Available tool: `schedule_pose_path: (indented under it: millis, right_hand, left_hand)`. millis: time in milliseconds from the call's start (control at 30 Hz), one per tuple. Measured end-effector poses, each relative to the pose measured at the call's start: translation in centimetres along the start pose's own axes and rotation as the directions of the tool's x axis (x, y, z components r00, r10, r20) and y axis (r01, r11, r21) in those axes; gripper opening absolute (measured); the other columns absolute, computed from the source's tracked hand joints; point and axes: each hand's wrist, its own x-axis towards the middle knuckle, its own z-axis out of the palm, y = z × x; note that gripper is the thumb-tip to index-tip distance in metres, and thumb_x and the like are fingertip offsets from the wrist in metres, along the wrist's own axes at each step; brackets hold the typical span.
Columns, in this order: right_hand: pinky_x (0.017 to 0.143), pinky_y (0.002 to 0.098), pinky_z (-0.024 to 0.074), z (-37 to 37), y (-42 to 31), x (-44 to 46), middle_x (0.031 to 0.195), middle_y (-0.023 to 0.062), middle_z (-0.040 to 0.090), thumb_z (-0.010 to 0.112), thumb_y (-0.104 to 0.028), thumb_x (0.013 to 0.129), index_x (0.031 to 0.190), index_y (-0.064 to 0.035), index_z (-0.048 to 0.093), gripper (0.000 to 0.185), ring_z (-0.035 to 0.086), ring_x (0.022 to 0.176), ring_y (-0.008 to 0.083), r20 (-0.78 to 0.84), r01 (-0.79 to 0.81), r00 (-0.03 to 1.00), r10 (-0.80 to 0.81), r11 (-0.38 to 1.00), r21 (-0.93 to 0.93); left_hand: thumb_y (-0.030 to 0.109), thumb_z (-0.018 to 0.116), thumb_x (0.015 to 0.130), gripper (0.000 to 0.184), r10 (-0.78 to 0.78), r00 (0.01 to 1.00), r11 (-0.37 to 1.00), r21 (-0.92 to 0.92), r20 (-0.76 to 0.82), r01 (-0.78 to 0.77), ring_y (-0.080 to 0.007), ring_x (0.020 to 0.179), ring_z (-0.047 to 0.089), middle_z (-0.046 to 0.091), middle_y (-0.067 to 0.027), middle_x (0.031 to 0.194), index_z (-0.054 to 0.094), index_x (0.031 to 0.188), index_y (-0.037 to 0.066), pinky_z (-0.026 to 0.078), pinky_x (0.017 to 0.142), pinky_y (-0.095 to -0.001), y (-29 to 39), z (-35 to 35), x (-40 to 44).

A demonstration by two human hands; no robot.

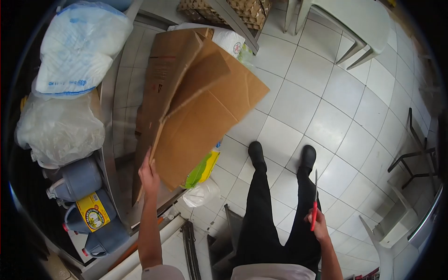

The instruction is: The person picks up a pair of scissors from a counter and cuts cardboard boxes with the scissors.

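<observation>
Folded brown cardboard (200,112) stands on edge in the centre-left, its panels partly opened. My left hand (149,175) grips its lower left edge. In my right hand (317,225), over my right leg, is a red-handled tool (315,205) with a thin metal blade pointing away from me; whether it is a knife or scissors I cannot tell. Beside the cardboard's lower edge lies a green and yellow packet (204,169), and below that a white plastic bag (201,193).
On the left, a metal-edged shelf (108,121) holds bagged white goods (84,46), a clear bag (63,126) and several dark jugs (105,238). A woven basket (247,16) sits at the top. White stools (350,18) stand upper right, a chair (392,224) lower right.
</observation>
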Motion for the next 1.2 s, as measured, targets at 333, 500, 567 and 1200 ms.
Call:
schedule_pose_path:
  millis: [333,500,567,1200]
  right_hand:
    - [0.086,0.0311,0.0481,-2.2,1.1,-1.7,0.108,0.0062,0.054,0.071,-0.032,0.09,0.124,-0.004,0.048,0.049,0.06,0.1,0.0184,-0.029,0.111,0.994,-0.109,0.992,0.054]
    - [0.091,0.0353,0.0486,-0.1,-0.3,-2.6,0.124,0.0107,0.053,0.065,-0.025,0.094,0.133,-0.0055,0.043,0.05,0.059,0.113,0.0233,-0.279,0.246,0.942,-0.185,0.948,0.202]
    - [0.091,0.036,0.0489,0.2,-0.8,-3.6,0.127,0.0118,0.053,0.064,-0.023,0.094,0.135,-0.006,0.041,0.05,0.059,0.115,0.0243,-0.373,0.374,0.89,-0.263,0.889,0.264]
    - [0.084,0.0356,0.0497,-1.3,8.5,-17.7,0.11,0.0085,0.059,0.057,-0.046,0.097,0.11,-0.003,0.056,0.046,0.062,0.108,0.0211,-0.799,0.688,0.594,-0.092,0.573,0.446]
  left_hand:
    - [0.002,0.049,0.093,0.034,0.134,0.977,0.991,-0.028,0.165,-0.131,-0.0339,0.116,0.062,0.064,-0.0193,0.123,0.06,0.125,-0.002,0.046,0.098,-0.0364,11.3,-8.9,-1.7]
    - [0.001,0.052,0.09,0.034,0.25,0.947,0.965,-0.135,0.203,-0.226,-0.0351,0.11,0.064,0.067,-0.0202,0.116,0.063,0.121,-0.001,0.048,0.094,-0.0362,15.6,-8.9,-3.2]
    - [0.003,0.056,0.088,0.033,0.351,0.921,0.93,-0.179,0.169,-0.321,-0.0368,0.105,0.066,0.068,-0.0204,0.113,0.064,0.121,0.001,0.05,0.09,-0.0378,15.5,-9.2,-4.1]
    - [0.007,0.059,0.091,0.026,0.544,0.828,0.786,-0.428,0.134,-0.447,-0.0277,0.077,0.068,0.068,-0.023,0.087,0.064,0.114,-0.003,0.05,0.073,-0.0356,30.1,-13.3,-9.3]
